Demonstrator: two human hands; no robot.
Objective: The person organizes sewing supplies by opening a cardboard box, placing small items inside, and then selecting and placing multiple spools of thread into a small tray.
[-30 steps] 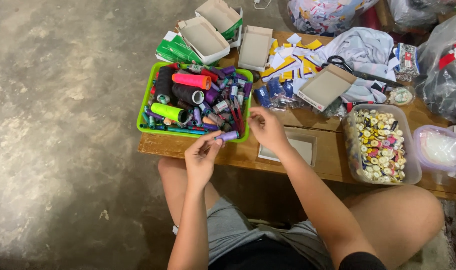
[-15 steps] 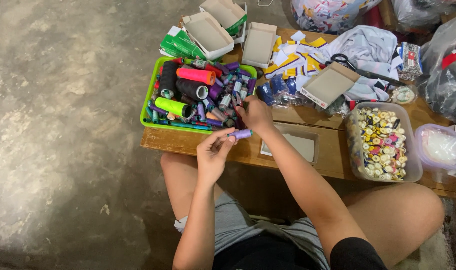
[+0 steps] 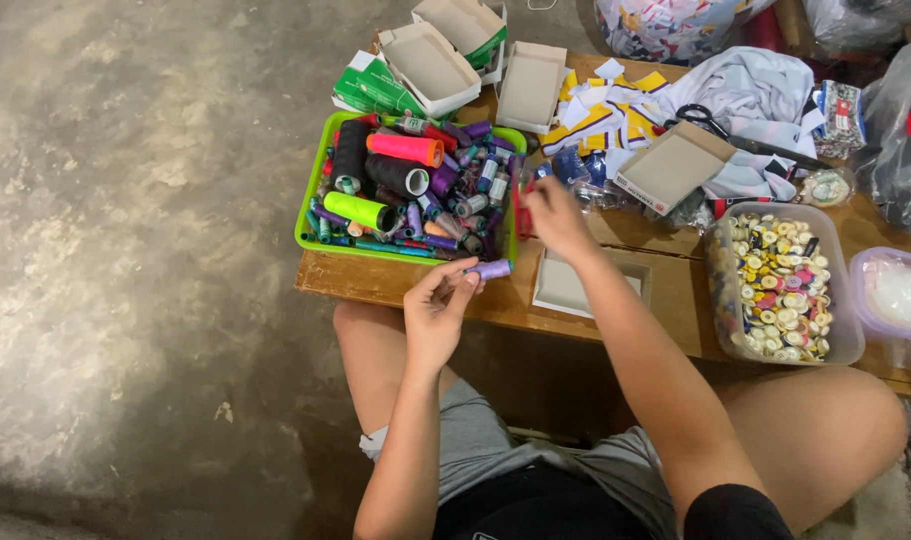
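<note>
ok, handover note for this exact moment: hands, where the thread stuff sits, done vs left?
Left hand: pinches a small purple spool at the bench's front edge.
Right hand: raised beside the green tray, by the red piece at its right rim; grip unclear.
Tray is packed with spools. A shallow open box lies on the wooden bench below the right hand.
Done: one spool is out of the tray.
Left: the rest remain in it.
</note>
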